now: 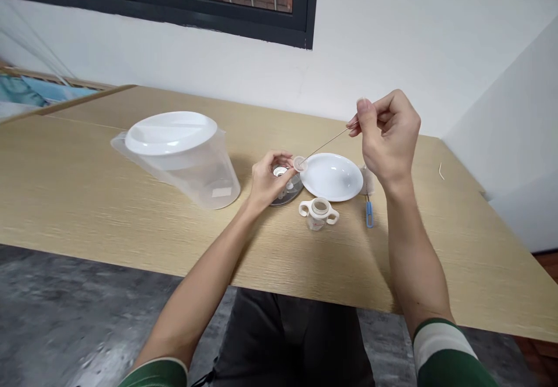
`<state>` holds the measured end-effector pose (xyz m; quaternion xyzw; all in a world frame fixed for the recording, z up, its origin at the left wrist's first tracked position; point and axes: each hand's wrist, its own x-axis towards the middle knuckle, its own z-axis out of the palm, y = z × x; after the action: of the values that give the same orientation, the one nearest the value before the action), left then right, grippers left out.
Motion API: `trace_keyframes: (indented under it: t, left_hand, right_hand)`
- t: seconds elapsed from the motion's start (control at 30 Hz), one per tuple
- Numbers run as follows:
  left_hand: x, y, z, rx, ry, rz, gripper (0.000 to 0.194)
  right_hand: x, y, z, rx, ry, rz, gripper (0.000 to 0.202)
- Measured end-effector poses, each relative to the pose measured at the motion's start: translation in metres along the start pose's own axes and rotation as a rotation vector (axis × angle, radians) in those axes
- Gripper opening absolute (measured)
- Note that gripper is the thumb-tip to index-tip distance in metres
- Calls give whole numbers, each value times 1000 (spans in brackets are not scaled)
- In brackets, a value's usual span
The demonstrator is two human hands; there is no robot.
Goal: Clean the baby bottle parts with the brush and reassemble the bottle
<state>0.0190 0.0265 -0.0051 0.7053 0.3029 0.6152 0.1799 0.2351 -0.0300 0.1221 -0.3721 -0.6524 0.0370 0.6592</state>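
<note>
My left hand [271,179] pinches a small translucent round piece [300,164] between thumb and fingers, above a dark round tray [285,195]. Raised to the right, my right hand [389,134] grips a thin wire-like stick [331,140] whose lower end meets the round piece. Behind and below them lies a white oval bowl [332,176]. A white two-handled cup [318,212] stands open in front of the bowl. Small pale parts sit on the dark tray, partly hidden by my left hand.
A translucent pitcher [196,169] with a white lid stands on the wooden table [131,212] at the left. A blue-handled tool [369,214] lies near my right forearm, by a clear item [367,181]. Farther right is a small bent white piece [441,171].
</note>
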Motion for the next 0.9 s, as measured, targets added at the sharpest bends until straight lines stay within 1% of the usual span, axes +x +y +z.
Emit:
trace_keyframes:
  t: [0.17, 0.33, 0.47, 0.63, 0.9]
  left_hand:
    - [-1, 2, 3, -33, 32, 10, 32]
    - [-2, 5, 6, -106, 147, -1, 31]
    - [0, 8, 4, -142, 157, -56, 34]
    - [2, 11, 4, -155, 137, -75, 37]
    - [-1, 14, 5, -178, 137, -109, 33]
  right_hand:
    - [-6, 0, 7, 3, -78, -4, 32]
    - [-18, 0, 28, 11, -203, -5, 34]
    - [-24, 6, 40, -5, -294, 5, 36]
    - [-24, 10, 42, -36, -340, 29, 37]
    - [-22, 10, 43, -79, -364, 23, 25]
